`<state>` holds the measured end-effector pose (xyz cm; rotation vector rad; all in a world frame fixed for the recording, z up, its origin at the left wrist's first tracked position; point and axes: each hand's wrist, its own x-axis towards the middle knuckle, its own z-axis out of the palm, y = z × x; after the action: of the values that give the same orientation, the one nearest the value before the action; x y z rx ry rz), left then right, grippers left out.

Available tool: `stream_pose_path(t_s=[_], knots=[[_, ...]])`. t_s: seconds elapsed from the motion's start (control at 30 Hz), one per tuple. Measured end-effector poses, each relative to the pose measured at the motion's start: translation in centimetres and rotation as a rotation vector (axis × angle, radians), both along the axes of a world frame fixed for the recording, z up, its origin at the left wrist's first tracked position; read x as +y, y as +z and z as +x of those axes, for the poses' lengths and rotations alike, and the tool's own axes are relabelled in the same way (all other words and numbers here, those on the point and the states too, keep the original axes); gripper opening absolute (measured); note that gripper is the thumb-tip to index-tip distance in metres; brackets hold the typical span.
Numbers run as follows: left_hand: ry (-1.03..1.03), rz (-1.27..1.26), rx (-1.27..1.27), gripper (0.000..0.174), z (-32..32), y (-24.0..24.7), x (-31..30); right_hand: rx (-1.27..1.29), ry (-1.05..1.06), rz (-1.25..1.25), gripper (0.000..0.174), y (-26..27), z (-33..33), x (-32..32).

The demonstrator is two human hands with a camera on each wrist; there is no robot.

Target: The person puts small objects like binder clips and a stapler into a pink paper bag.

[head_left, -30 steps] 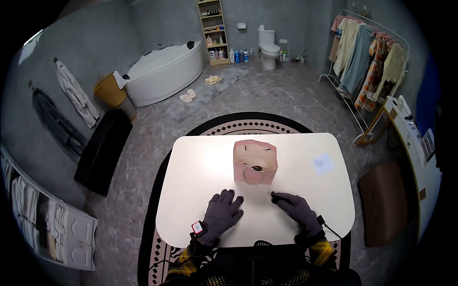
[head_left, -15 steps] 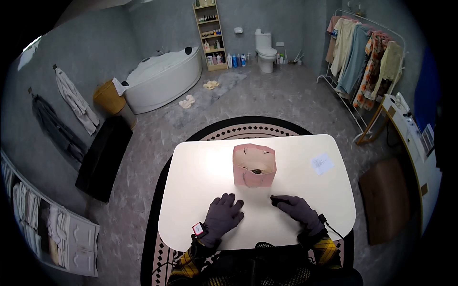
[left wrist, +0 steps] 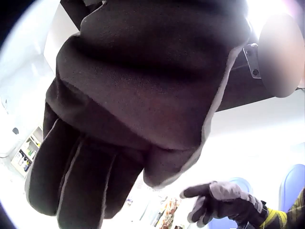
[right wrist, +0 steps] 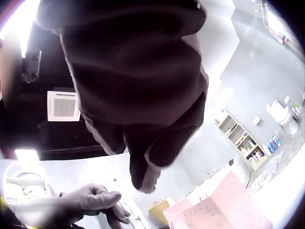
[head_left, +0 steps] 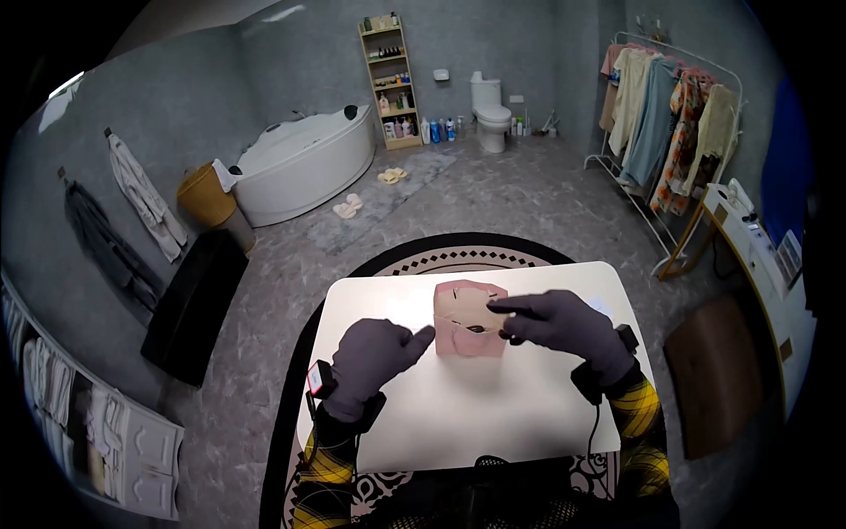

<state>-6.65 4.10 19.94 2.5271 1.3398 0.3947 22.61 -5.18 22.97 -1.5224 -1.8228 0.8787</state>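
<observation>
A pink paper bag (head_left: 470,344) stands upright on the white table (head_left: 414,414), with something dark inside it. My gloved left hand (head_left: 374,357) is raised at the bag's left, its thumb pointing toward the bag and its fingers relaxed. Over the bag's right side hangs my right hand (head_left: 560,326), fingers extended toward the opening; whether it touches the bag cannot be told. In the right wrist view the bag (right wrist: 228,205) lies below and right of the right hand (right wrist: 138,86). The left wrist view shows the left hand (left wrist: 128,95) with loose fingers, holding nothing.
A white paper (head_left: 600,306) lies on the table's right, partly behind my right hand. A brown seat (head_left: 714,375) stands right of the table, a black bench (head_left: 196,304) to the left. Farther back are a bathtub (head_left: 308,167) and a clothes rack (head_left: 639,194).
Both hands have lifted off the table's near part and moved forward and up. The right one has come over the bag's right side, the left one beside its left.
</observation>
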Motion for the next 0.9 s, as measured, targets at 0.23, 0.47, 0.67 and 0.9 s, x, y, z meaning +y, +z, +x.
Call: stream_pose_path(t_s=[0.23,0.47,0.67,0.9], knots=[[-0.01,0.559,-0.465,0.024,6.6,-6.0,5.7,-0.526,0.162,0.305,0.037,-6.1,-2.3,9.7],[-0.062,0.367,-0.404,0.025,8.4,-11.2,6.2,-0.862,0.203,0.046,0.041,-9.4,-5.2,12.5],[-0.043,0.209,-0.229,0.04,8.5,-10.5,4.7,0.55,0.118,0.242,0.039,-18.5,-3.6,13.6],[-0.025,0.113,-0.353,0.038,8.1,-10.8,4.8,-0.317,0.192,0.498,0.042,-15.8,-3.5,12.7]])
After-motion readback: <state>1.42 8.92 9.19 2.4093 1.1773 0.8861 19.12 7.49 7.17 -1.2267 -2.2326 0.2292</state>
